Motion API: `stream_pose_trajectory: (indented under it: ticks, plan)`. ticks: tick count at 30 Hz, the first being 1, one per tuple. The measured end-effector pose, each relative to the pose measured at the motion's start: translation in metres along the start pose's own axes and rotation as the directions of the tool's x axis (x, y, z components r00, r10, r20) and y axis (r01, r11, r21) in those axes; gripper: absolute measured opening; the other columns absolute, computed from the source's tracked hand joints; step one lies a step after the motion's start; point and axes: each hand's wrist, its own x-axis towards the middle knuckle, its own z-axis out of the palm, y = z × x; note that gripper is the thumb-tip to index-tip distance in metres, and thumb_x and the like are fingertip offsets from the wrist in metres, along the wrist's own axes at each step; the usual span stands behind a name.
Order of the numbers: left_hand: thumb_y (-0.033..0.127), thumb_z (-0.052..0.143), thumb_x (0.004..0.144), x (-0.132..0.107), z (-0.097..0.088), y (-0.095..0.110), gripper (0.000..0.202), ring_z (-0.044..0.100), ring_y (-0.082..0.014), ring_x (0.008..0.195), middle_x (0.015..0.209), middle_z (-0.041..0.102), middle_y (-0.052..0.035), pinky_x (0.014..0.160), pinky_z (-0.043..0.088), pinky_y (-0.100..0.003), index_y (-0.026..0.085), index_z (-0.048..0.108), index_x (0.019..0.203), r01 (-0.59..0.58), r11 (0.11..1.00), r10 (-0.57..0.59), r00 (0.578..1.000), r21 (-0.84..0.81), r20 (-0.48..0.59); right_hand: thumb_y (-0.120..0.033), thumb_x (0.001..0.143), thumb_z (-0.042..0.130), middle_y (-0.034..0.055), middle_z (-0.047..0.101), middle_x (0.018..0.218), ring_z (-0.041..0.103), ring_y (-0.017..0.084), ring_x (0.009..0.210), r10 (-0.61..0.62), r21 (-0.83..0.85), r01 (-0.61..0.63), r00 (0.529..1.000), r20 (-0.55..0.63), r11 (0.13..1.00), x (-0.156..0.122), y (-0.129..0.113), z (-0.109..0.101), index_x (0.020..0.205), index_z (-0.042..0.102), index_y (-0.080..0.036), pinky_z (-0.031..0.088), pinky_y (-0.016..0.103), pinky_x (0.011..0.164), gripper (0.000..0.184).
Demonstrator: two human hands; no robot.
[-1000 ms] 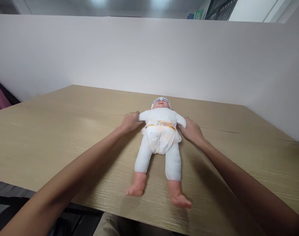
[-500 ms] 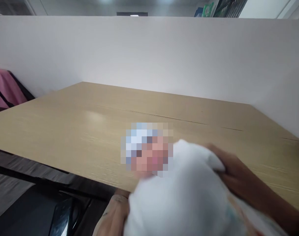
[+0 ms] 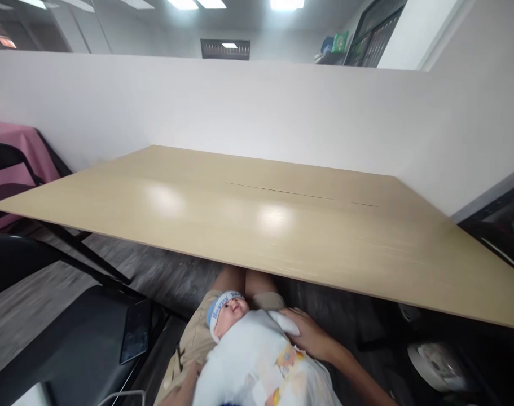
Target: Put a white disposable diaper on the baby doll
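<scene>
A baby doll (image 3: 257,349) in white clothes with an orange and yellow print lies on my lap, its head pointing toward the table. On its head is a blue and white hat (image 3: 223,307) with lettering on the band. My right hand (image 3: 305,332) is curved around the doll's side, by its white sleeve. My left hand (image 3: 191,375) reaches along the doll's other side; its fingers are hidden by the doll's body.
A wooden table (image 3: 197,214) spans the view in front of my knees, against a white partition (image 3: 257,107). A phone (image 3: 136,330) lies on a black chair (image 3: 83,338) at left. A dark screen (image 3: 506,225) stands at right; a pink-covered table (image 3: 23,141) is far left.
The doll has come down and back from above the table's edge onto my lap, with my hands at its sides. The view has widened as my head moved back.
</scene>
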Motion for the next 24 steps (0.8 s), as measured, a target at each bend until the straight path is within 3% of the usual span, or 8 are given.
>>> stream_pose_trajectory:
  ticks: [4,8,11,13,16,18,21,24]
  plan:
    - [0.039,0.08,0.1,-0.068,-0.013,-0.016,0.048,0.073,-0.0333,0.125,0.142,0.072,-0.0086,0.102,0.064,-0.049,0.027,0.068,0.144,-0.009,1.0,0.009,0.999,0.013,0.033,-0.043,0.095,0.071,0.0108,0.075,0.145,0.065,0.034,0.139,-0.033,0.009,0.034,0.996,-0.083,0.999,-0.024,0.018,-0.001,0.133,0.081,-0.028,0.048,0.049,0.123,0.042]
    - [0.033,0.083,0.084,-0.094,-0.017,-0.033,0.064,0.071,-0.0429,0.129,0.144,0.074,-0.0095,0.11,0.06,-0.055,0.034,0.067,0.146,-0.017,0.999,0.015,0.997,0.028,0.081,-0.057,0.108,0.06,0.0105,0.083,0.121,0.076,0.03,0.115,-0.012,0.16,0.027,0.995,-0.097,0.987,-0.063,0.003,-0.008,0.119,0.085,-0.024,0.057,0.043,0.104,0.042]
    - [0.033,0.089,0.078,-0.07,-0.025,-0.015,0.092,0.05,-0.046,0.155,0.167,0.056,-0.0176,0.13,0.041,-0.064,0.028,0.053,0.162,-0.126,0.992,0.129,0.98,-0.032,0.152,-0.06,0.106,0.065,0.0077,0.086,0.111,0.078,0.03,0.106,0.034,0.2,-0.019,0.997,-0.075,0.98,-0.079,-0.013,-0.006,0.112,0.087,-0.025,0.057,0.04,0.097,0.042]
    - [0.04,0.092,0.082,-0.042,-0.029,0.011,0.101,0.039,-0.0419,0.163,0.176,0.045,-0.0151,0.135,0.034,-0.061,0.031,0.042,0.17,-0.241,0.96,0.268,0.938,-0.143,0.22,-0.061,0.105,0.066,0.0066,0.086,0.105,0.078,0.029,0.101,0.058,0.186,-0.037,0.993,-0.105,0.982,-0.08,-0.02,-0.003,0.104,0.088,-0.024,0.056,0.038,0.092,0.042]
    - [0.05,0.082,0.096,-0.003,-0.026,0.048,0.072,0.054,-0.0343,0.15,0.161,0.06,-0.0114,0.131,0.038,-0.053,0.033,0.055,0.16,-0.373,0.865,0.477,0.817,-0.334,0.324,-0.058,0.106,0.063,0.0056,0.085,0.094,0.076,0.027,0.09,0.066,0.163,-0.044,0.988,-0.136,0.986,-0.075,-0.022,0.003,0.094,0.087,-0.023,0.053,0.035,0.082,0.044]
    - [0.048,0.078,0.101,0.014,-0.017,0.06,0.048,0.063,-0.0312,0.134,0.142,0.071,-0.009,0.123,0.043,-0.049,0.03,0.069,0.144,-0.404,0.822,0.545,0.762,-0.4,0.349,-0.055,0.107,0.061,0.0043,0.082,0.084,0.072,0.024,0.082,0.059,0.123,-0.039,0.985,-0.16,0.992,-0.072,-0.017,0.006,0.086,0.084,-0.022,0.049,0.033,0.074,0.045]
    - [0.048,0.082,0.099,0.024,-0.002,0.058,0.035,0.065,-0.0289,0.125,0.13,0.076,-0.0073,0.116,0.045,-0.044,0.028,0.077,0.127,-0.385,0.782,0.58,0.737,-0.49,0.345,-0.052,0.106,0.06,0.0027,0.077,0.074,0.067,0.021,0.072,0.05,0.047,-0.041,0.976,-0.214,0.998,-0.067,-0.002,0.009,0.078,0.078,-0.021,0.044,0.032,0.068,0.046]
    - [0.049,0.081,0.101,0.021,0.005,0.049,0.029,0.067,-0.0264,0.121,0.123,0.076,-0.0076,0.113,0.046,-0.04,0.025,0.078,0.117,-0.312,0.743,0.564,0.768,-0.592,0.303,-0.053,0.105,0.058,0.0046,0.079,0.076,0.071,0.024,0.073,0.091,0.019,-0.089,0.955,-0.284,0.996,-0.06,0.019,0.007,0.08,0.078,-0.022,0.047,0.034,0.069,0.044]
